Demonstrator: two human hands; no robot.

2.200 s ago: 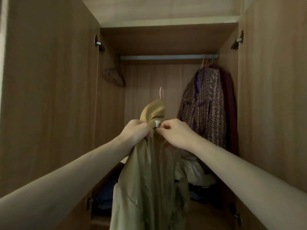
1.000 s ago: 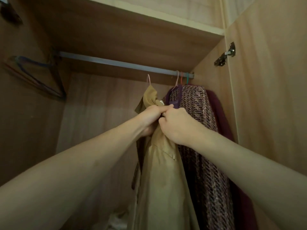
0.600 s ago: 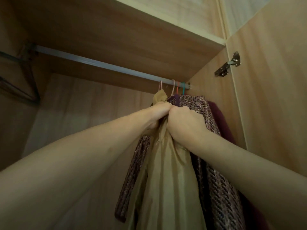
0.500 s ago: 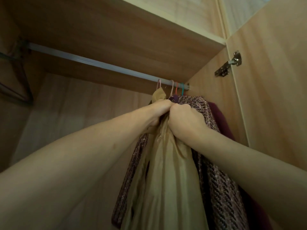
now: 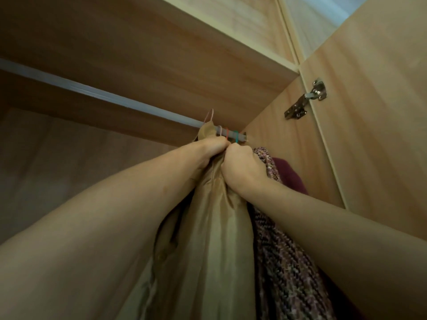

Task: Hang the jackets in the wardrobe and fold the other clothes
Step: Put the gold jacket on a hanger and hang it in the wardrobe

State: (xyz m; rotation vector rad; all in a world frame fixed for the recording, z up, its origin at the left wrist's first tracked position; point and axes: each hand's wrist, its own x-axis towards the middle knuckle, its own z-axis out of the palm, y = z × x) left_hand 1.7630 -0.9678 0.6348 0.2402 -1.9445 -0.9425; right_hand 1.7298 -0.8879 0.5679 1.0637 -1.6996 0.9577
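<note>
Where the two bare arms reach up into the wardrobe, both hands meet just under the rail. Left hand clenched on the top of the tan jacket, fingers curled into the cloth near the collar. Right hand beside it, touching it, fist closed round a bunch of the same jacket. Jacket hangs down from the two fists, long folds falling between the forearms. Its pink hanger hook stands up at the rail; cannot tell whether it is seated over the rail or just in front of it. To the right on the rail, more coloured hooks, crowded near the side wall. Knitted patterned garment hangs just beside the tan jacket, touching it, with a maroon garment behind that. Metal door hinge on the right panel. Wooden shelf above the rail.
</note>
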